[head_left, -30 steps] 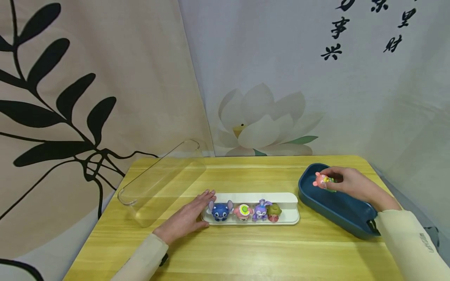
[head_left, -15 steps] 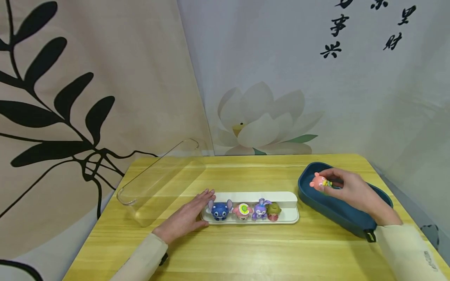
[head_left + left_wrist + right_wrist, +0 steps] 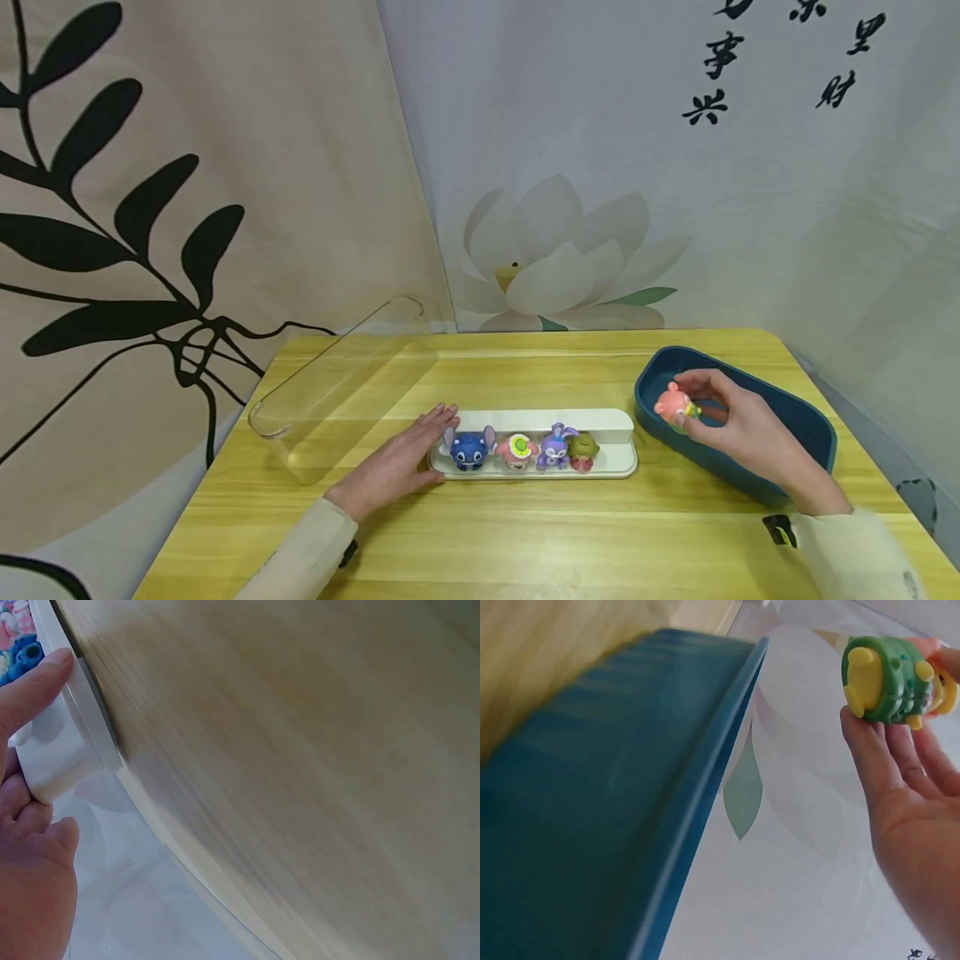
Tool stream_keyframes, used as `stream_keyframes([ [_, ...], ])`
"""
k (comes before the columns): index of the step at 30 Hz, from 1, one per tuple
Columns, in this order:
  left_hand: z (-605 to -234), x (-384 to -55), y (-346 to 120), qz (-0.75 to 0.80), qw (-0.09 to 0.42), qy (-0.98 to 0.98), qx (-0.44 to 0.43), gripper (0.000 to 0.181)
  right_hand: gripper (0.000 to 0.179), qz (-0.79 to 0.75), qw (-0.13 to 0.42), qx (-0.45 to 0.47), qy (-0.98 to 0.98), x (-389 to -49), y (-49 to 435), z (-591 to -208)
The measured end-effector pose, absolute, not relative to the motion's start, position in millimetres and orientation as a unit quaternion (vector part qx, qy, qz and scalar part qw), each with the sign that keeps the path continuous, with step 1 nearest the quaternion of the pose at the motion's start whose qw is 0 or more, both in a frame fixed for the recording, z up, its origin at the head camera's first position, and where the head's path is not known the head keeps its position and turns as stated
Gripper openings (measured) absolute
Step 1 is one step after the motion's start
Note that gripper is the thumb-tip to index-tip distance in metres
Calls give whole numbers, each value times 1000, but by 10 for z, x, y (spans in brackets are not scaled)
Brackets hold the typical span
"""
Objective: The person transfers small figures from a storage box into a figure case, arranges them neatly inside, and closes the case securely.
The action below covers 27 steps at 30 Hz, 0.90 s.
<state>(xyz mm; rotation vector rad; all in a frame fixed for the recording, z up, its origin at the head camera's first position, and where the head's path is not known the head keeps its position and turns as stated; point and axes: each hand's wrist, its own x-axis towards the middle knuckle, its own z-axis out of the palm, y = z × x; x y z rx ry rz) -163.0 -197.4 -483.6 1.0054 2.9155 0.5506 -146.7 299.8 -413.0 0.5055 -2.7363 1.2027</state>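
Observation:
In the head view my right hand (image 3: 742, 431) holds a toy figure (image 3: 675, 403) with a pink head over the left end of the dark blue bin (image 3: 750, 379). The right wrist view shows this figure's green and yellow body (image 3: 881, 681) between thumb and fingers. My left hand (image 3: 397, 460) grips the left end of a white stepped display tray (image 3: 615, 464), thumb at its front edge and fingers at the back. Along the tray stand a blue big-eared figure (image 3: 470, 450), a pink one (image 3: 517, 451), a purple rabbit (image 3: 554, 448) and an olive-green one (image 3: 583, 451).
A clear plastic cover (image 3: 352, 375) lies slanted at the back left of the wooden table (image 3: 525, 542). Printed cloth (image 3: 570, 125) hangs behind the table. The blue bin sits close to the tray's right end.
My right hand has moved left and toward the front with the pink-headed figure, which now shows more of its face side. My left hand and the tray stay in place.

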Motion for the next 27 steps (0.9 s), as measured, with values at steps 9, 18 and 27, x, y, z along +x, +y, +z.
stream_keyframes([
  [9,-4829,-1631,-1971,170,2,931,323,92,43,420,75,185,-885,-1376,2849,-4248],
  [18,-4819,-1622,-1962,170,3,931,322,91,40,470,64,169,-864,-1308,2717,-4357],
  [27,-4818,-1616,-1960,174,4,932,319,92,46,466,42,129,-874,-1265,2616,-4442],
])
